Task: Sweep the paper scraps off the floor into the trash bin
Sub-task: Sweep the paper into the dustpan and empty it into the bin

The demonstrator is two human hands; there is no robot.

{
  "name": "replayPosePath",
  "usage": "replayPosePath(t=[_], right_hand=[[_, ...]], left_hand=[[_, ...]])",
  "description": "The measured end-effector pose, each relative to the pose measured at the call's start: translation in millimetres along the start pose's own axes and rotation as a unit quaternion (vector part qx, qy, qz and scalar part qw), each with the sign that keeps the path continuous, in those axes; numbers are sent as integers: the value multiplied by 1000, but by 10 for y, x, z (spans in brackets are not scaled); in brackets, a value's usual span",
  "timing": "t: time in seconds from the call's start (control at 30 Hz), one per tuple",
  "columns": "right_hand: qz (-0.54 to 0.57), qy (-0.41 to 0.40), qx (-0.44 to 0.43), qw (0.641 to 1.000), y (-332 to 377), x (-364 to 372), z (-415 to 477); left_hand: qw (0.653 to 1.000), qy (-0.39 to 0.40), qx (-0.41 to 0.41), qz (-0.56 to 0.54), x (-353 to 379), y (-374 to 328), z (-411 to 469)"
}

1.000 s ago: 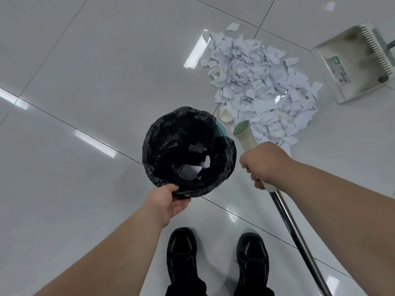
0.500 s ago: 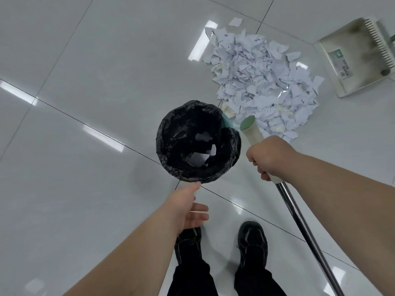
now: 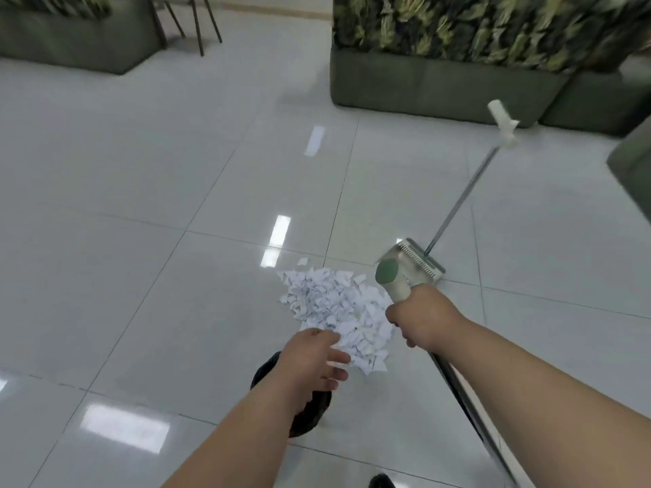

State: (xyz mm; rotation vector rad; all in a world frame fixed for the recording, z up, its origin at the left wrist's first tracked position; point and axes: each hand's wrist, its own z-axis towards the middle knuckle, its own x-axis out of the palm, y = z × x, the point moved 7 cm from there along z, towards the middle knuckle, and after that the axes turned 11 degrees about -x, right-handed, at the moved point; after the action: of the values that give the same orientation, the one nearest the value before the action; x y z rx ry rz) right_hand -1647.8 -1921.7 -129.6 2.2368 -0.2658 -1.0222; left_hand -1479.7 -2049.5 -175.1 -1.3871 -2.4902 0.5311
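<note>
A heap of white paper scraps (image 3: 331,304) lies on the tiled floor in front of me. The trash bin (image 3: 310,417), lined with a black bag, stands just below the heap and is mostly hidden by my left arm. My left hand (image 3: 313,357) hovers over the bin with relaxed fingers and holds nothing. My right hand (image 3: 419,318) grips the cream, green-capped broom handle (image 3: 391,280); its metal shaft runs down to the lower right. The dustpan (image 3: 422,262) stands behind the heap on the right, its long handle (image 3: 465,191) slanting up and away.
Dark green planter boxes with foliage (image 3: 440,79) line the back right and back left. Chair legs (image 3: 197,26) stand at the back. My black shoe tip (image 3: 382,482) shows at the bottom edge. Glossy tiles stretch to the left.
My left hand let go of the bin's rim and now hangs loose above it. My head tilted up, so the room and planters came into view. The right hand kept its grip.
</note>
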Motion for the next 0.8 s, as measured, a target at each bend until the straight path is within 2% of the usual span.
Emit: replayPosePath(t=[0.17,0.4,0.63,0.8], right_hand=[[53,-113,-50,991,380,-1119,-628],[117,-214,-66,967,96,-2437,-1009],[205,-220,-62,952,-647,-3597,-591],[170,-196,-62,964,-1186,-4450,-335]], left_hand=[[995,39,66,59,486,-537,-820],[983,71,113,123,1544,-1222,-1349],[979,61,151,120,2847,-1950,-1301],[987,63,128,75,3649,-2304,-1108]])
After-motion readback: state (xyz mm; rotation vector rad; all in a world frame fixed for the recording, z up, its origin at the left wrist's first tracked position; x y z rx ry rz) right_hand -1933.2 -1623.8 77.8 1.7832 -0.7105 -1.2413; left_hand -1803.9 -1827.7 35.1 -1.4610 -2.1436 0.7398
